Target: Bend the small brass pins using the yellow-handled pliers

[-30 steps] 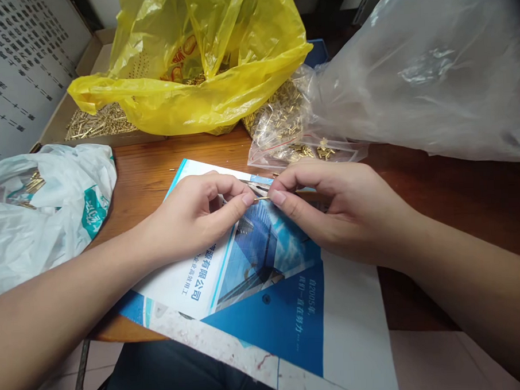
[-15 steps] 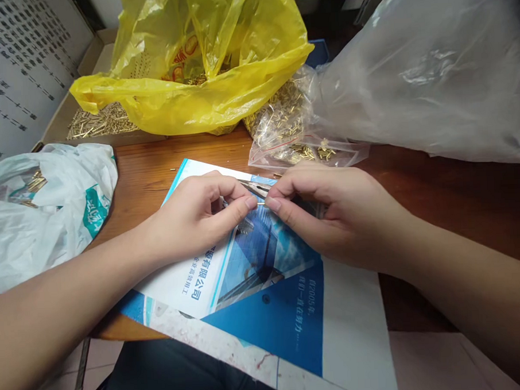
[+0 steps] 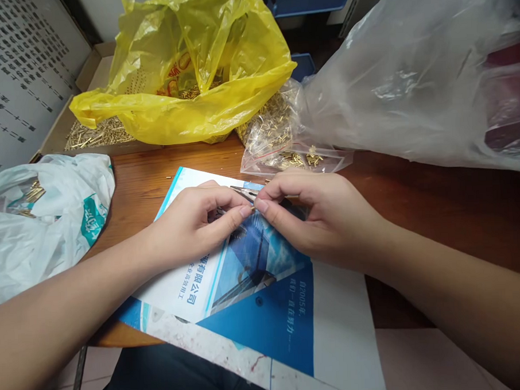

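My left hand and my right hand meet over a blue and white printed folder. Thumb and forefinger of each are pinched on a tiny brass pin, of which only a short bit shows between the fingertips. Just behind the fingers lie pliers, jaws pointing left; their handles are mostly hidden by my right hand.
Brass pins fill a cardboard box at the back left. In front stands a white plastic bag with brass pieces. A yellow bag, a clear zip bag of brass parts and a large translucent bag line the back of the wooden table.
My fingertips have come closer together, so less of the brass pin shows between them. The whole view has shifted slightly; the bags and folder keep their places.
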`<act>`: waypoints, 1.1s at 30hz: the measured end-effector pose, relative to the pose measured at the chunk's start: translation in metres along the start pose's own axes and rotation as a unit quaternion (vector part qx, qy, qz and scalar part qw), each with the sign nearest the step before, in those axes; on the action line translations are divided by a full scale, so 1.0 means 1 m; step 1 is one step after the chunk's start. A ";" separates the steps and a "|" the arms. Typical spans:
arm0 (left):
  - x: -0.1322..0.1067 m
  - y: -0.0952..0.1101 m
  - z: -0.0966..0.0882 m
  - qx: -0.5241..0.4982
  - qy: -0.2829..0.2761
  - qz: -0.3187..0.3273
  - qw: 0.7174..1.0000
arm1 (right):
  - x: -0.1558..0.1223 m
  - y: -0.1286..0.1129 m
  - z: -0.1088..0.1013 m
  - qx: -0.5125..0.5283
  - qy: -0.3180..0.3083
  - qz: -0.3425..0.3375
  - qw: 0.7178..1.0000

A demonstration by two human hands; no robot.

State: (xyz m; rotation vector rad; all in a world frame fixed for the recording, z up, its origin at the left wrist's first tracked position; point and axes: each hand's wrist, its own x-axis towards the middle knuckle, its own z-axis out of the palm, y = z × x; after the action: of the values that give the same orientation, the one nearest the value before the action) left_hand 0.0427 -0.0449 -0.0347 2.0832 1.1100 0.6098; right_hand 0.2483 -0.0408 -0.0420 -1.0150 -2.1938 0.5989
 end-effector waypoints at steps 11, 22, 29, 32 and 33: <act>0.000 -0.005 -0.002 -0.015 0.034 -0.059 0.998 | 0.000 -0.003 -0.022 -0.143 0.118 -0.043 0.982; 0.001 -0.004 -0.001 0.031 0.029 -0.037 0.998 | 0.003 -0.002 -0.020 -0.185 0.042 -0.131 0.973; 0.003 -0.002 0.001 0.048 0.034 -0.035 0.998 | 0.003 -0.004 -0.021 -0.186 0.027 -0.146 0.971; 0.002 -0.003 0.002 0.059 0.031 -0.022 0.998 | 0.003 -0.005 -0.020 -0.195 0.029 -0.143 0.970; 0.002 -0.004 0.002 0.062 0.031 -0.017 0.997 | 0.003 -0.006 -0.019 -0.201 0.034 -0.142 0.969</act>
State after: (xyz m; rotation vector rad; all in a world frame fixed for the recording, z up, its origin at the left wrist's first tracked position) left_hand 0.0431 -0.0421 -0.0385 2.1586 1.2446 0.6058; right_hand 0.2572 -0.0395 -0.0244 -0.8737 -2.3919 -0.0155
